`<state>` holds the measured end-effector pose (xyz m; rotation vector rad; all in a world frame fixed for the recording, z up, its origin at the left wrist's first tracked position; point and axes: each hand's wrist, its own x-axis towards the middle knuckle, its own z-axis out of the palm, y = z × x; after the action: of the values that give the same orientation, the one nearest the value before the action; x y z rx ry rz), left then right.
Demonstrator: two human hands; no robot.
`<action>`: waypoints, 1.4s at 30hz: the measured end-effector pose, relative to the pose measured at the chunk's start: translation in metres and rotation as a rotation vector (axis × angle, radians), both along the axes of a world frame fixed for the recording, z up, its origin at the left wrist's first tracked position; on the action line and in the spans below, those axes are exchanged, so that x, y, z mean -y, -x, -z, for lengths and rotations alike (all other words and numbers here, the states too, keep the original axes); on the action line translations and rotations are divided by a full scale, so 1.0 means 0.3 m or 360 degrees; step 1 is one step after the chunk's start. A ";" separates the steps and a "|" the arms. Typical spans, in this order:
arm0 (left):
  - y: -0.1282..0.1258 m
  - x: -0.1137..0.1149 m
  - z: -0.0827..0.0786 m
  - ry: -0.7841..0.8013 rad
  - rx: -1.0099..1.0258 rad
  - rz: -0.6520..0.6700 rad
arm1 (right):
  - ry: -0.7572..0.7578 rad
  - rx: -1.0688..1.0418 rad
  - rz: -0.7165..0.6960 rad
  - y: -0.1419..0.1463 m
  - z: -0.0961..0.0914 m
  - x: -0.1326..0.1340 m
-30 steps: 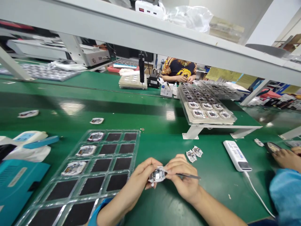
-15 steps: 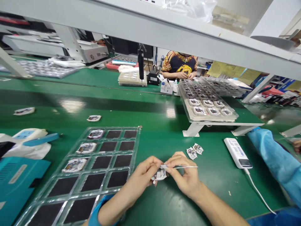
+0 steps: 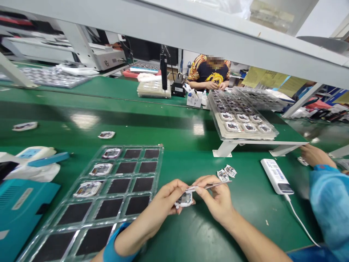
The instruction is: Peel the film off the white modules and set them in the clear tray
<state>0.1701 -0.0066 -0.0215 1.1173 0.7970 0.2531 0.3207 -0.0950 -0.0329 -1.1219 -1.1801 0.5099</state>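
Fingers of the left hand (image 3: pixel 160 207) pinched a circuit module (image 3: pixel 184 199), those of the right hand (image 3: pixel 215 196) pinched tweezers (image 3: pixel 215 185), beside a clear tray (image 3: pixel 157 171) holding just three modules.

The worktop (image 3: pixel 201 236) is glossy dark green, streaked with pale reflections. The white module (image 3: pixel 184 199) has a dark, silvery centre, and the tweezers (image 3: pixel 215 186) are plain silver. The clear tray (image 3: pixel 160 160) carries a grid of black square pads (image 3: pixel 137 205). The power bank (image 3: pixel 276 176) is white with blue print, and the case (image 3: pixel 21 214) at far left is teal with a pale label. A co-worker's sleeve (image 3: pixel 329 203) is bright blue. Across the worktop, a person's black shirt (image 3: pixel 209 74) bears a gold baroque pattern with a yellow motif, beyond which hang yellow papers (image 3: pixel 261 77) under a pale grey shelf (image 3: pixel 191 29).
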 end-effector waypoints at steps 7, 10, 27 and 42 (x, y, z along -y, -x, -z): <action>-0.001 0.006 -0.004 -0.0019 -0.0007 -0.0001 | -0.0001 -0.0013 -0.0013 -0.002 0.005 -0.001; -0.002 0.007 -0.009 -0.0002 -0.0023 -0.0017 | -0.0005 0.0076 -0.0009 -0.007 0.008 -0.001; -0.008 0.006 -0.017 0.0034 -0.0089 0.0005 | 0.0028 -0.0027 0.0016 -0.002 0.024 -0.001; 0.000 0.001 -0.009 -0.0012 -0.0054 0.0023 | 0.0094 -0.0236 -0.0006 0.001 0.037 -0.008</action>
<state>0.1701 -0.0068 -0.0186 1.1362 0.8185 0.2259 0.3203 -0.0927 -0.0438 -1.1127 -1.0442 0.6234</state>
